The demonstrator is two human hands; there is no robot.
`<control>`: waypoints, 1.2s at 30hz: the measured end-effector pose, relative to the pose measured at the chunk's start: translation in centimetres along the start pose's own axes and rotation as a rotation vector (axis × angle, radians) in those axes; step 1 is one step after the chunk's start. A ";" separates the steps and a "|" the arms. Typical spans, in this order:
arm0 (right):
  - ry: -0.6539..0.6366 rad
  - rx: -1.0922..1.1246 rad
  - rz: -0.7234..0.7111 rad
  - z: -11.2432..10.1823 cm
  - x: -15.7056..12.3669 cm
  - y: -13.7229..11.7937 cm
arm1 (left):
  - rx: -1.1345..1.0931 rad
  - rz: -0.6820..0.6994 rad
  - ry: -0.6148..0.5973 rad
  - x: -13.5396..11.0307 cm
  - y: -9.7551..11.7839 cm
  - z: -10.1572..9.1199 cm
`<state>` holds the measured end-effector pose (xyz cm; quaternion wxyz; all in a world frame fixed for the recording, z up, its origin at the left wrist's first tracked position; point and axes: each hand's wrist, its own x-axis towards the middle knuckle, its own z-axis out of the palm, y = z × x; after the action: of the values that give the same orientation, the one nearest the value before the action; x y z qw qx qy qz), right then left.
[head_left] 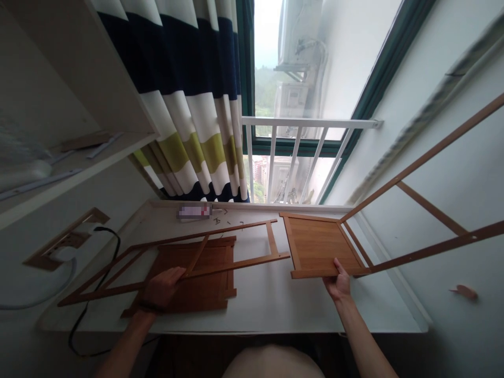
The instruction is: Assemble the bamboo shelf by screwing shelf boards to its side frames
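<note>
Panel [317,247] lies at the right of the counter [268,304], with its far edge toward the window bars [307,123].

Head view: my right grip [339,286] pinches the panel's near edge, thumb on top and fingers under. I cannot tell whether the panel rests on the counter or hangs just off it. Long rails [429,155] join its right side and run up and out past the counter's right edge, in front of the wall [464,210]. My left grip [161,289] lies on the ladder frame [220,244], which sits across a dark board [197,286] at the counter's left. The fingers lie over a rail, but I cannot tell whether they close round it.

To my eye the rails make the load lopsided. One pinch at one edge will let it twist, so I would hold close to the corner where rail meets panel and move slowly.

As for room, the wall is close on the right and the rail ends reach well out, so any swing there looks tight. The middle strip of counter between the two pieces is bare and seems the safest ground. Small parts [228,223] lie near the far edge, and a cable [106,236] loops off the left side beside the ladder frame. I would steer clear of both.
</note>
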<state>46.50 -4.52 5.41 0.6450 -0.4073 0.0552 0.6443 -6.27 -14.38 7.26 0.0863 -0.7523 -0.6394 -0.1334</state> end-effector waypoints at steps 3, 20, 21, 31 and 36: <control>-0.023 -0.005 0.007 0.1 -0.2 0.1 | 0.048 0.008 0.119 0.5 -1.0 0.0; -0.012 0.002 -0.053 -0.1 0.7 0.4 | 0.023 -0.132 0.618 11.3 12.6 -13.5; -0.020 0.001 -0.057 -0.1 0.7 0.4 | -0.042 -0.152 0.631 12.2 13.7 -13.8; -0.125 -0.033 -0.104 0.2 0.5 0.7 | -0.523 -0.173 0.583 17.0 25.1 -14.6; -0.058 0.101 -0.002 0.8 0.1 0.5 | -0.703 -0.267 0.525 17.2 28.4 -11.9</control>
<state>45.70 -4.06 5.66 0.6667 -0.3554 0.0685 0.6515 23.18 -6.54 25.12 -0.0330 -0.5877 -0.6032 -0.5383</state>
